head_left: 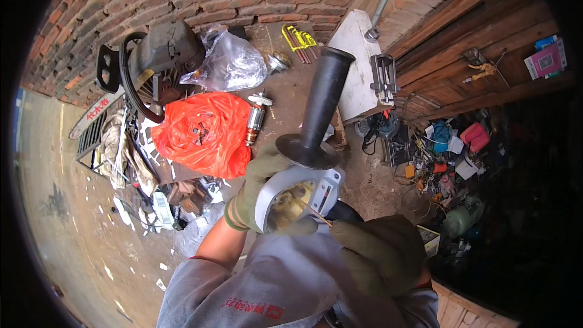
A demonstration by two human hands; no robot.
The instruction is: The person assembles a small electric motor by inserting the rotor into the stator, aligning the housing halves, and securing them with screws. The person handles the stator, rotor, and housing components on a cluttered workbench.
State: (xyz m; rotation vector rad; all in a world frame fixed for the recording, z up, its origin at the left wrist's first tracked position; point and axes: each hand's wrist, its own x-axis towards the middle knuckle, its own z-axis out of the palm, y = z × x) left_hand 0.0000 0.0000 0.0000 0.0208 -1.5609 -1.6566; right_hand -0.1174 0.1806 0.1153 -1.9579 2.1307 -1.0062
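My left hand, in an olive work glove, is wrapped round a grey metal gear housing, like that of an angle grinder. A black side handle with a round flange sticks up from the housing. The hollow of the housing faces me, and yellowish grease coats its inside. My right hand, gloved alike, pinches a thin stick whose far end reaches into the greasy hollow. Part of the left fingers is hidden behind the housing.
On the bench ahead lie a red plastic bag with small parts, a motor armature, a clear plastic bag, a yellow hex key set and a chainsaw. A white board with a metal clamp stands right. Clutter covers the right floor.
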